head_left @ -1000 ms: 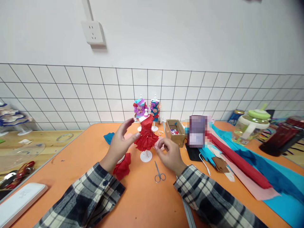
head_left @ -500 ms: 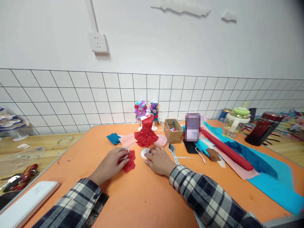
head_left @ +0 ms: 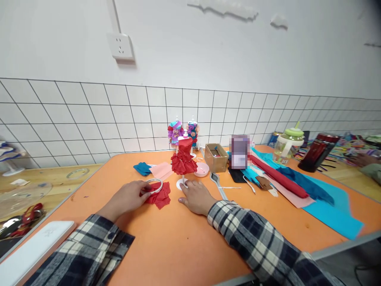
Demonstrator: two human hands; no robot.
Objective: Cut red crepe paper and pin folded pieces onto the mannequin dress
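Note:
My left hand [head_left: 131, 197] pinches a thin white ring, apparently a narrow roll of tape [head_left: 161, 186], between thumb and fingers. Below the roll, a crumpled piece of red crepe paper [head_left: 162, 200] lies on the orange table. My right hand [head_left: 197, 196] rests palm down with fingers stretched, its fingertips at the round white base [head_left: 179, 184] of a small dress-form stand. On that stand is a ruffled red paper dress [head_left: 183, 161]. Behind it stand two more small dress forms, one in a purple and blue outfit [head_left: 176, 133], the other in dark blue with flowers [head_left: 193, 133].
Pink paper [head_left: 161, 171] and folded teal paper [head_left: 143, 169] lie behind my left hand. Right of the stand are a pink dish [head_left: 202, 170], scissors [head_left: 218, 184], a cardboard box [head_left: 216, 161] and a phone [head_left: 239, 153]. Farther right are a red paper roll [head_left: 279, 178], a cup [head_left: 287, 149] and a thermos [head_left: 318, 153].
The tape roll shows more clearly now, swung out from under my left fingers. My right hand stays by the stand's base, fingers a little flatter. The whole view has shifted slightly.

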